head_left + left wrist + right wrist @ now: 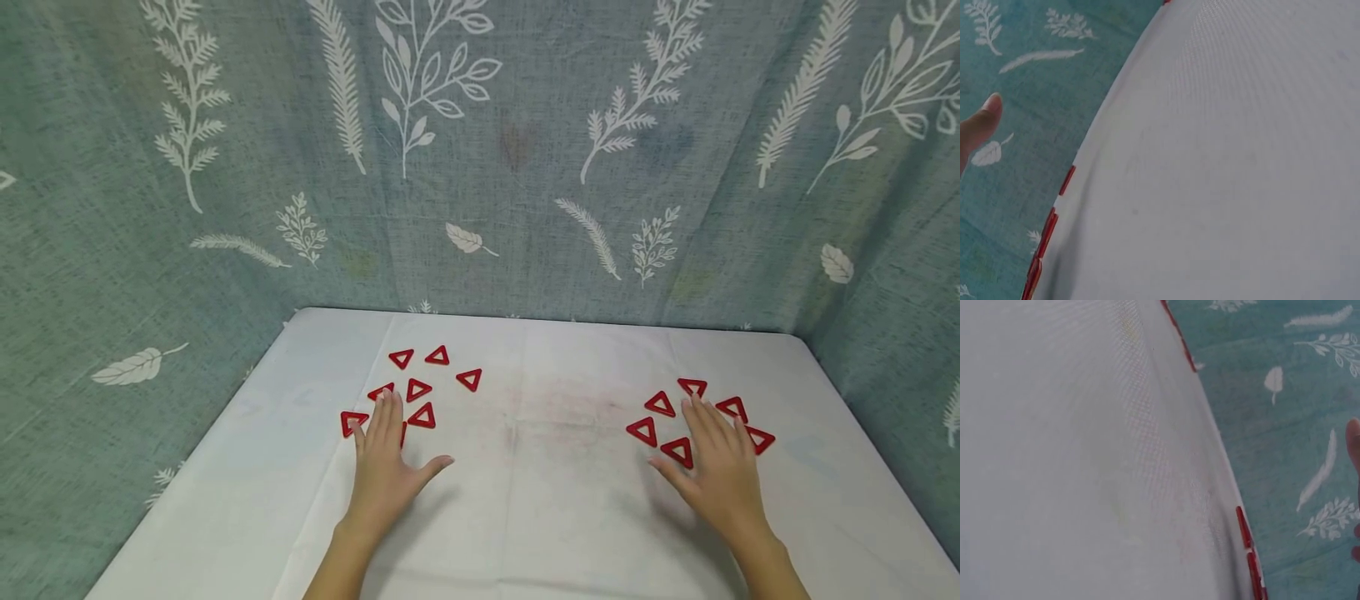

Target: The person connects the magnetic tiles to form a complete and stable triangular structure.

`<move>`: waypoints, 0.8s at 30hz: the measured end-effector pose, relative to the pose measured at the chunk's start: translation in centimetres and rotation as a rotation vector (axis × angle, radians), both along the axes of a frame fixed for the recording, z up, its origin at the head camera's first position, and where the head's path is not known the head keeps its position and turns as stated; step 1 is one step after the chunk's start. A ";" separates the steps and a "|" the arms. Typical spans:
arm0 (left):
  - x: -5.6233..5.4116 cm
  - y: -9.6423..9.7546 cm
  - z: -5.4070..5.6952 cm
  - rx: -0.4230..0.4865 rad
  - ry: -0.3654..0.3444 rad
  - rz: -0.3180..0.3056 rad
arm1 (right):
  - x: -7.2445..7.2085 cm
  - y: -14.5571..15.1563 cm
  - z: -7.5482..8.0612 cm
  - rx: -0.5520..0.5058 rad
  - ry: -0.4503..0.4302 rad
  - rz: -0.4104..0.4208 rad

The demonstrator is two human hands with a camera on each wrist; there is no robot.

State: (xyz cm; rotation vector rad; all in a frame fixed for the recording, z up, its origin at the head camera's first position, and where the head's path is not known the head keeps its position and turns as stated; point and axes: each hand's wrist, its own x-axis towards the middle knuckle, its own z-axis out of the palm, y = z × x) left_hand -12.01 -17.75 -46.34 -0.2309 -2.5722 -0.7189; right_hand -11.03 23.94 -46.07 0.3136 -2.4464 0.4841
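Two loose groups of red hollow triangles lie on the white-covered table in the head view. Over the near side of the left group is my left hand (386, 467), fingers extended and thumb spread to the right; it partly covers one left triangle (402, 435). A triangle (422, 425) shows just right of its fingers. My right hand (716, 475) reaches over the right group, fingers extended and thumb out to the left, near a triangle (652, 432). Neither hand grips anything. The left thumb (982, 128) appears in the left wrist view, and a right fingertip (1354, 440) in the right wrist view.
White cloth (525, 517) covers the table, with faint reddish smudges between the two groups. A grey-green curtain (510, 208) with white leaf prints hangs behind the table and along both sides.
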 end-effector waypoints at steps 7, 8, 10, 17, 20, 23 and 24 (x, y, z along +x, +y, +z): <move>0.2 -1.0 0.0 0.211 -0.155 -0.027 | 0.3 0.7 -0.7 -0.113 0.031 0.027; 0.3 -1.2 0.2 0.242 -0.210 -0.017 | 0.3 0.8 -0.7 -0.126 0.026 0.025; 0.4 -1.4 0.5 0.301 -0.324 0.006 | 0.4 1.0 -0.8 -0.149 0.018 0.017; 0.6 -2.3 0.6 0.357 -0.414 0.040 | 1.1 1.4 -0.4 -0.185 -0.049 -0.091; 0.6 -2.7 0.4 0.364 -0.379 0.039 | 1.2 1.7 -0.4 -0.190 -0.050 -0.112; 0.6 -3.1 0.2 0.364 -0.343 0.042 | 1.3 2.1 -0.5 -0.208 -0.055 -0.114; 0.6 -3.2 0.1 0.364 -0.334 0.043 | 1.5 2.2 -0.5 -0.223 -0.065 -0.119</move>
